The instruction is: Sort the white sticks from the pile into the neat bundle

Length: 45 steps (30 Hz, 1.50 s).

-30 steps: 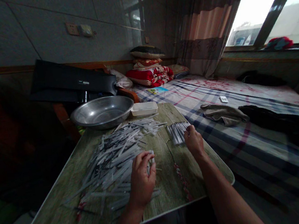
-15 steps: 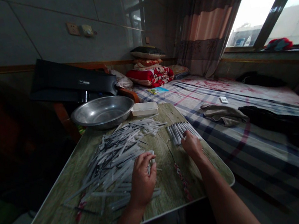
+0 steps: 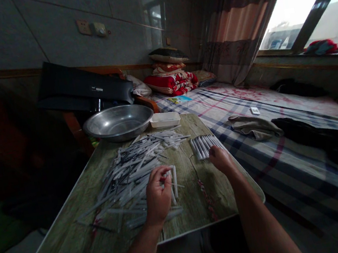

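Observation:
My left hand [image 3: 158, 194] is curled, thumb and fingers close together around slim white plastic tubes [image 3: 175, 182] that stick out at its right side. The fingers partly hide them. Beneath and beyond it spreads a loose heap of similar translucent tubes and thin dark-cored sticks [image 3: 130, 166], like pen parts. My right hand [image 3: 222, 160] is closed at the near right end of a neat row of pen-like tubes with dark far ends [image 3: 202, 147]. Whatever lies between its fingertips is hidden.
A wide metal basin [image 3: 120, 123] and a shallow white tray [image 3: 164, 120] stand at the far edge of the wood-patterned table [image 3: 193, 221]. To the right is a bed with a checked sheet [image 3: 212, 113], with a grey cloth [image 3: 254, 126] on it.
My right hand has shifted slightly right and back from the row's near end. My left hand has moved a little left, and more of the white tubes beside its fingers now shows.

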Tool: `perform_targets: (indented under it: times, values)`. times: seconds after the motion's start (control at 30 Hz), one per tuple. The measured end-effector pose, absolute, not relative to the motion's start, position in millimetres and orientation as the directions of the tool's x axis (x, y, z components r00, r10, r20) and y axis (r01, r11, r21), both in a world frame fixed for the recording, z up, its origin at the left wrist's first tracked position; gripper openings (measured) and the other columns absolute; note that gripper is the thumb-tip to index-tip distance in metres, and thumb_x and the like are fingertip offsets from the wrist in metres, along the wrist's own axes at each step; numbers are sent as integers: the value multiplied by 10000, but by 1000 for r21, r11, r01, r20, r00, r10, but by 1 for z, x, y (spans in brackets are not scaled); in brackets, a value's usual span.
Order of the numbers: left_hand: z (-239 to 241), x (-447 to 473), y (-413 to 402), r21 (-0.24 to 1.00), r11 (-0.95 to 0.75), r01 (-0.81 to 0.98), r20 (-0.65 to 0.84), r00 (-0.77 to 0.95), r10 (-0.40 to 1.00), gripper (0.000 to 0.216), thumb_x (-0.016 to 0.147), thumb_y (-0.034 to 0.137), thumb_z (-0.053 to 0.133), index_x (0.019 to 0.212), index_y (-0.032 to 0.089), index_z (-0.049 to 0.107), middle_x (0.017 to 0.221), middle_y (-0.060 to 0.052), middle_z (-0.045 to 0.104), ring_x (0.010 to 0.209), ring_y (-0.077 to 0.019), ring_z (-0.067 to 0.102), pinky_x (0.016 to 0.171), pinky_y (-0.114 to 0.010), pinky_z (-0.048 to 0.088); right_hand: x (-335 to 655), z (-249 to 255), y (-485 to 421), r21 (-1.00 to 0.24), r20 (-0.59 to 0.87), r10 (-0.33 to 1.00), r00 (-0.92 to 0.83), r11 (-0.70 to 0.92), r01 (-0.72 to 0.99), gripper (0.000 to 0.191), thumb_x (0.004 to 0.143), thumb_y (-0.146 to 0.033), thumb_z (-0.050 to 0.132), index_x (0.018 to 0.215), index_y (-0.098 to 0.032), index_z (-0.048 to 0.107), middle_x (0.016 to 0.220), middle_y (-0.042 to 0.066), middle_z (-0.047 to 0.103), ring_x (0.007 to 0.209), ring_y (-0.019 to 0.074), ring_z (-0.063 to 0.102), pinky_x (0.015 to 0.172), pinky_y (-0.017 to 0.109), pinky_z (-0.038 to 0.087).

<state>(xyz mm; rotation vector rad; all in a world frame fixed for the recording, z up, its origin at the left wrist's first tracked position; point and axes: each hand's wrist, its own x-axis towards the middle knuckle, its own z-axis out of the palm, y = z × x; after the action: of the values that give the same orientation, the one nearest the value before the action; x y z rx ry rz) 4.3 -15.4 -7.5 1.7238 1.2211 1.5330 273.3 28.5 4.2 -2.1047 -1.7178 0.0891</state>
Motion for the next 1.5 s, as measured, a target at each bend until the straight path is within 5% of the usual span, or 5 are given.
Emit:
perform_targets:
  times: [0.27,0.77,1.07,1.27,1.5]
  values:
    - [-11,2,-12,920,-391,22,375,-335,864,288,871,207,514,1155,243,544,1146,-50,571,973,-175,552,846,-306,451,219,18,22,-464,249,968,13,107,879,119,787,-144,526,861,-171,616,805,47,677,724,163,583,665,244,364]
    - [-7,4,-13,911,-411,-2,383,-362,850,274,873,183,463,1142,223,494,1133,-70,534,977,-180,552,844,-322,463,154,10,23,-372,167,930,-328,368,853,244,864,-106,481,1006,-151,674,1088,99,654,1033,204,554,941,302,350]
    - [-8,3,-14,913,-408,-10,376,-368,850,279,869,188,475,1144,232,501,1138,-61,548,977,-177,565,831,-309,473,148,10,17,-319,-46,989,-139,118,940,216,876,-205,467,965,-176,662,915,102,711,857,201,642,700,263,387]
    - [-7,4,-13,908,-418,10,394,-360,846,284,855,172,492,1136,216,502,1127,-68,547,980,-180,561,849,-316,469,140,6,18,-248,-82,997,11,-32,968,326,870,-434,493,906,-186,701,942,140,730,848,243,680,665,288,430]
    - [-6,4,-15,912,-410,14,390,-339,856,278,858,182,505,1133,222,500,1121,-66,553,990,-178,559,863,-316,459,135,2,23,-281,-86,995,44,-67,957,308,813,-403,530,881,-175,726,927,159,737,853,269,687,646,297,444]
